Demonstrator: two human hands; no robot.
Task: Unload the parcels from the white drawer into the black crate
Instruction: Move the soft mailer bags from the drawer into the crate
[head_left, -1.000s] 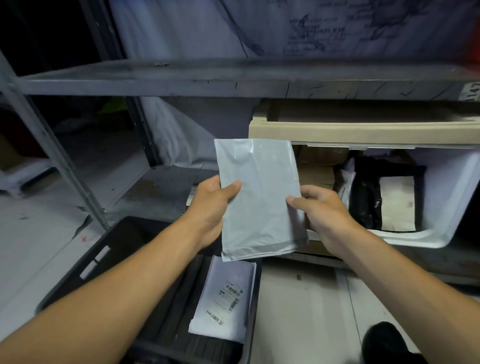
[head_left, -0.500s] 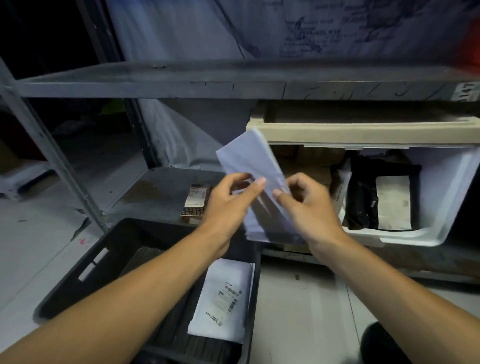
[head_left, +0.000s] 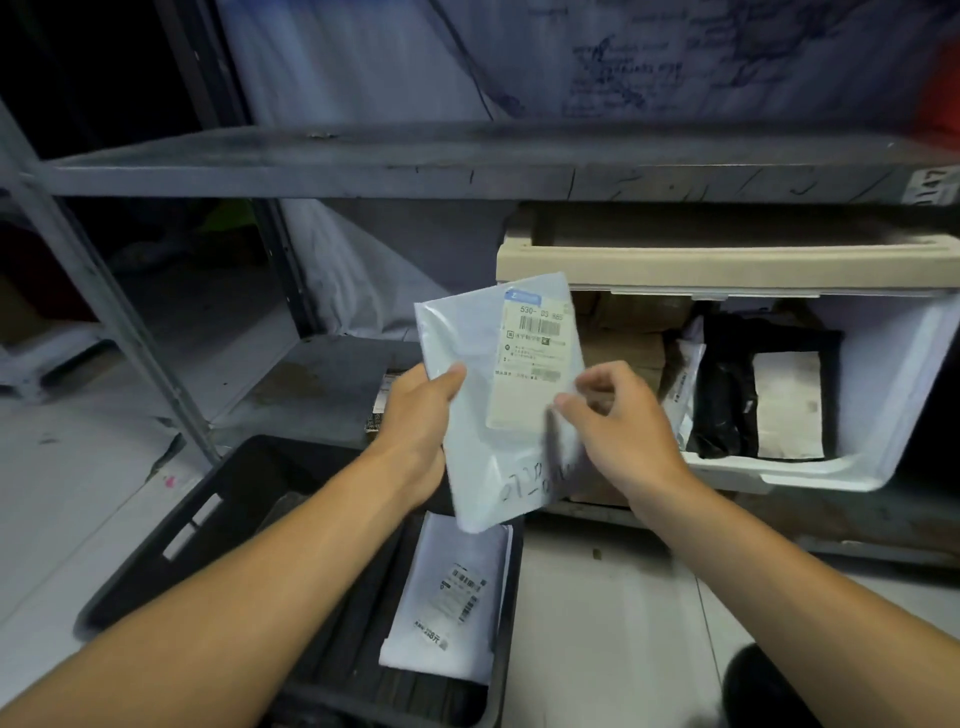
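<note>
Parcel (head_left: 485, 415) gripped by left hand (head_left: 415, 421), pinched by right hand (head_left: 618, 421); handwriting illegible.

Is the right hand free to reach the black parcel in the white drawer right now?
Probably not yet. The right hand pinches the grey mailer that the left hand also holds. The black parcel lies uncovered in the open white drawer, beside that hand.

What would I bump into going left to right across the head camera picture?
black crate → left hand → grey parcel → right hand → black parcel → white drawer
</note>
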